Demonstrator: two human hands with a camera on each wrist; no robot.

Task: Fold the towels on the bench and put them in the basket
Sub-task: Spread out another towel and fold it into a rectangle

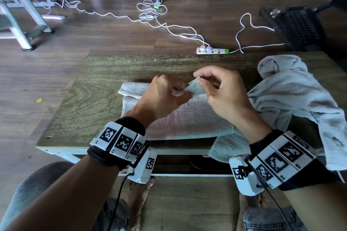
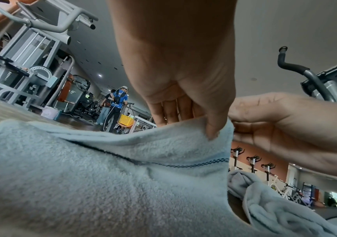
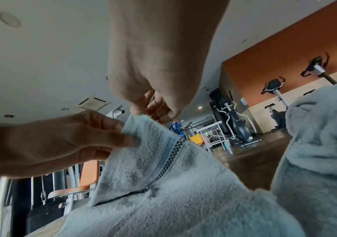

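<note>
A pale blue-grey towel [image 1: 180,118] lies partly folded on the wooden bench [image 1: 90,99], its near part hanging over the front edge. Both hands meet over its far edge. My left hand [image 1: 174,90] pinches a raised corner of the towel [image 2: 204,136] between thumb and fingers. My right hand [image 1: 202,82] pinches the same corner [image 3: 143,128] from the other side. A dark checked stripe runs near that edge. A second, crumpled towel [image 1: 293,93] lies at the right end of the bench. The basket by the bench is not in view.
White cables and a power strip [image 1: 212,50] lie on the wooden floor beyond the bench. A black machine base [image 1: 298,26] stands at far right, grey metal frames [image 1: 24,11] at far left. People and a yellow crate [image 2: 126,120] are far off.
</note>
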